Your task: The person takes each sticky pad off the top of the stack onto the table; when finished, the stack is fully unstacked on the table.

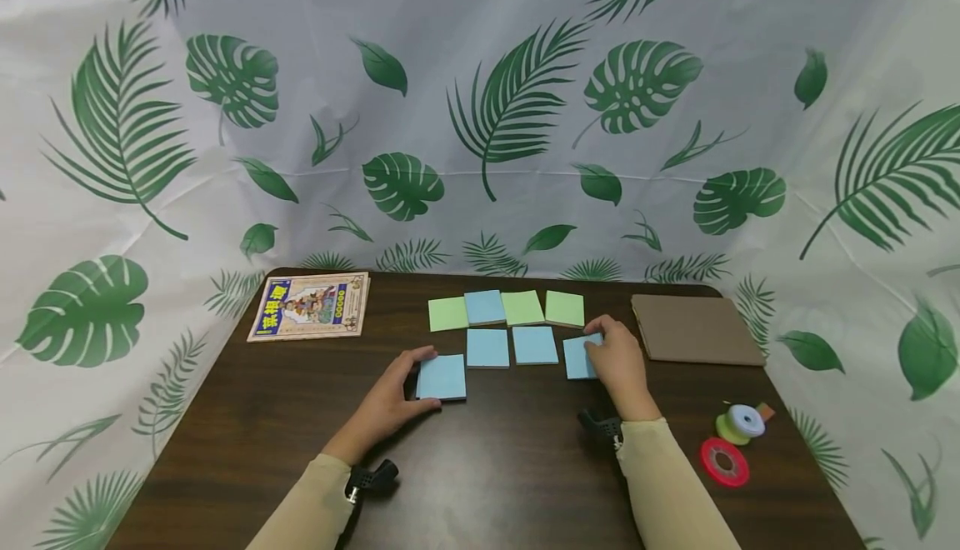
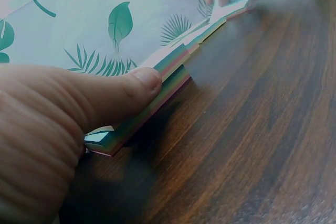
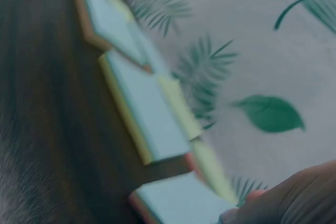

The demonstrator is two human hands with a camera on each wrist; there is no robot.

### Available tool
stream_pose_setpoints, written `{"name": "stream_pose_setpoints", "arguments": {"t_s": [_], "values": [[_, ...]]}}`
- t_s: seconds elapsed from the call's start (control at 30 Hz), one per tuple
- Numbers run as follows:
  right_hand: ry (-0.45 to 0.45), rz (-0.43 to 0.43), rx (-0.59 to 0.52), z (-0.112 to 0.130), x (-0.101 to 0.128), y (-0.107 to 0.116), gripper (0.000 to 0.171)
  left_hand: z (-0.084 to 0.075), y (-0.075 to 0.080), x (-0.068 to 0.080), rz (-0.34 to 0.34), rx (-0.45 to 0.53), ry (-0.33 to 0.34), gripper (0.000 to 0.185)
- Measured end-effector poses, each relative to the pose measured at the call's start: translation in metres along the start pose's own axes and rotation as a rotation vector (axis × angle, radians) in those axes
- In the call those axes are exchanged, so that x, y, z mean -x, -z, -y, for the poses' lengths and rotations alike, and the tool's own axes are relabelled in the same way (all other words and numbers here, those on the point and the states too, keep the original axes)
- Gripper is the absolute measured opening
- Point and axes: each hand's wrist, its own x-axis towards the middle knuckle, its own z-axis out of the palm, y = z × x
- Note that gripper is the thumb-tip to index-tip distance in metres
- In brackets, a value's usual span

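Note:
Several blue and green sticky-note pads lie in two rows on the dark wooden table (image 1: pixel 517 467). My left hand (image 1: pixel 424 379) grips a blue pad (image 1: pixel 444 377) at the left end of the near row. In the left wrist view its thumb (image 2: pixel 137 85) presses the edge of that pad (image 2: pixel 176 69). My right hand (image 1: pixel 596 342) holds the blue pad (image 1: pixel 576 360) at the right end of the near row, fingers curled over its far corner. The right wrist view is blurred and shows a fingertip (image 3: pixel 294 198) beside a pale blue pad (image 3: pixel 178 203). Two blue pads (image 1: pixel 487 347) lie between my hands.
A picture book (image 1: pixel 310 306) lies at the table's back left and a brown flat pad (image 1: pixel 693 329) at the back right. A red tape roll (image 1: pixel 724 461) and a green-and-blue roll (image 1: pixel 738 423) sit near the right edge. Leaf-print sheeting (image 1: pixel 480 117) walls the table.

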Motion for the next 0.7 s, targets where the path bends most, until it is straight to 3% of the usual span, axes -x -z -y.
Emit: {"name": "stream_pose_setpoints", "arguments": {"t_s": [0.2, 0.5, 0.7], "values": [[0.013, -0.030, 0.015, -0.012, -0.003, -0.011, 0.020, 0.000, -0.002, 0.000, -0.009, -0.017, -0.008, 0.086], [0.018, -0.042, 0.028, -0.011, -0.003, -0.015, 0.021, -0.001, -0.003, 0.002, -0.028, -0.051, -0.004, 0.083], [0.060, -0.098, -0.013, -0.005, -0.002, -0.015, 0.016, -0.002, -0.002, 0.001, -0.014, -0.040, 0.007, 0.082]]}}
